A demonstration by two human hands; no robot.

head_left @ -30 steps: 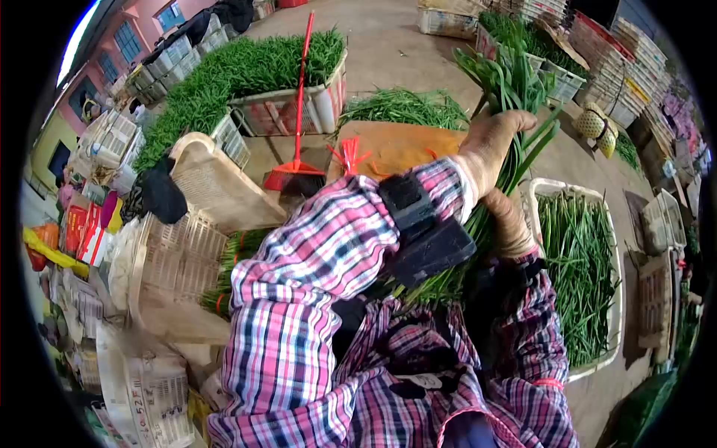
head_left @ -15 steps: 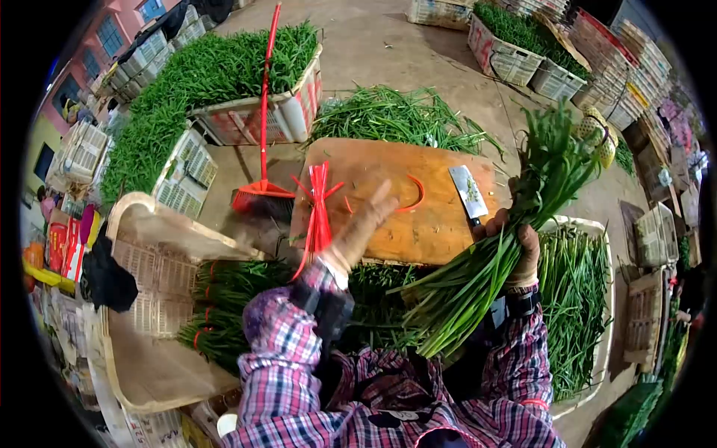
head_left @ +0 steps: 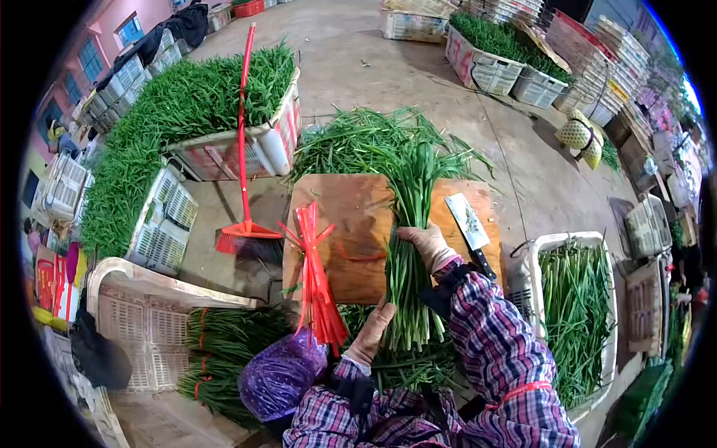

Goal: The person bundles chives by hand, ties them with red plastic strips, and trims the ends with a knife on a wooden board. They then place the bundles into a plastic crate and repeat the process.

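My right hand (head_left: 427, 248) is closed round the middle of a bunch of long green leafy stalks (head_left: 412, 196). The bunch hangs over the near edge of a wooden board (head_left: 340, 198), leaves away from me and cut ends toward me. Fingers stretched, my left hand (head_left: 371, 334) lies against the left side of the lower stalks. Just left of it is a bundle of red plastic ties (head_left: 317, 284), knotted near its top. A cleaver (head_left: 467, 221) with a black handle rests on the board's right side, and a loose red tie shows faintly behind the stalks.
On the left, a white crate (head_left: 123, 287) contains tied green bunches (head_left: 224, 336). At right stands a crate of loose stalks (head_left: 579, 313). Ahead are a heap of greens (head_left: 336, 145), a red-handled broom (head_left: 245, 149) and a large crate of greens (head_left: 216, 153).
The bunch has swung from the right to over the board and now points away from me. My left hand has drawn back from the board to the stalks' lower end.
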